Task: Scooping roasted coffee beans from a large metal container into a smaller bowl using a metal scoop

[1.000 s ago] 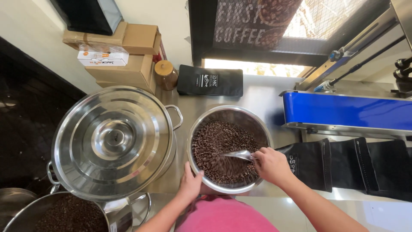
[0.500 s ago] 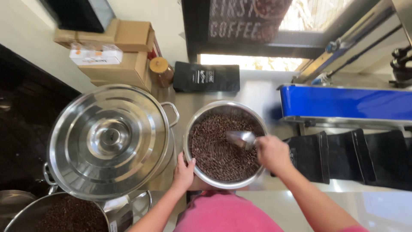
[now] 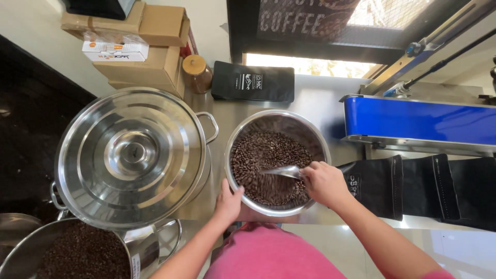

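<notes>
While your right hand (image 3: 324, 182) closes its grip around the handle of a metal scoop (image 3: 283, 171), the scoop's blade lies in the coffee beans (image 3: 268, 160) inside a round steel bowl (image 3: 243, 130). The bowl sits on the steel worktop (image 3: 320, 101) close to its near edge, directly in front of you. Your left hand (image 3: 227, 201) rests against the bowl's near-left rim, fingers folded together on the outside wall, holding nothing else.

Just left of the bowl stands a large steel pot (image 3: 206, 170) covered by a domed lid (image 3: 132, 155); one of the pot's side handles almost touches the bowl. At the near-left corner another open pot (image 3: 77, 253) holds more beans. Behind the bowl, toward the far edge, a flat black pouch (image 3: 253, 81) lies beside a small brown jar (image 3: 196, 72), with cardboard boxes (image 3: 139, 46) stacked at the far-left corner. To the right, a blue machine (image 3: 418, 121) stands on the worktop, and black empty bags (image 3: 413, 186) lie in a row before it, the nearest one just beside your right hand.
</notes>
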